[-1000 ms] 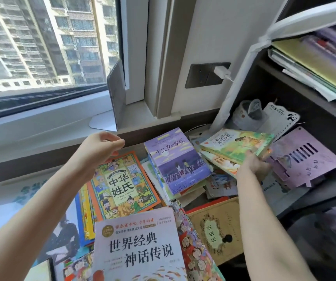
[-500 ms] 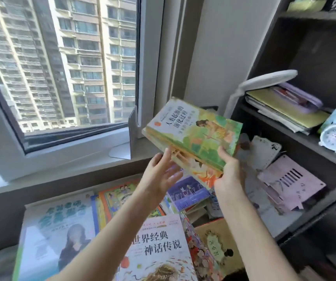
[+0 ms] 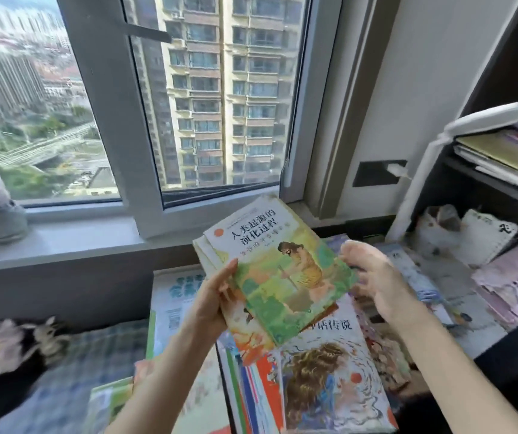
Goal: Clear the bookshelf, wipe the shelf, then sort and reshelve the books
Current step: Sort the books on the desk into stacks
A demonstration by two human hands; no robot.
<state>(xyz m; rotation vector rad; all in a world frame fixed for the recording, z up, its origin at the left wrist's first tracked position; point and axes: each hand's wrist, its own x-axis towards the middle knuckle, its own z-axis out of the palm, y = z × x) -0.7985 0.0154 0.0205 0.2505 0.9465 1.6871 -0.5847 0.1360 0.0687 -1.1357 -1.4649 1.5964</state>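
Observation:
I hold a thin stack of books, its top one a green illustrated book [image 3: 286,270], tilted in the air above the book pile [image 3: 323,380]. My left hand [image 3: 210,302] grips the stack's left edge, thumb on the cover. My right hand [image 3: 379,283], blurred, holds the right edge with the thumb on top and the fingers beneath. The dark bookshelf [image 3: 483,183] stands at the right; its lower shelf holds loose cards and papers.
A white desk lamp [image 3: 420,183] leans in front of the shelf. Stacked folders [image 3: 508,155] lie on the upper shelf, a pink card [image 3: 514,277] on the lower one. The window sill [image 3: 79,236] runs behind. A plaid cloth [image 3: 95,371] lies at the lower left.
My right hand lifted the green-covered stack off the shelf area and carried it left. My left hand came up and took hold of its left edge. The view swung left.

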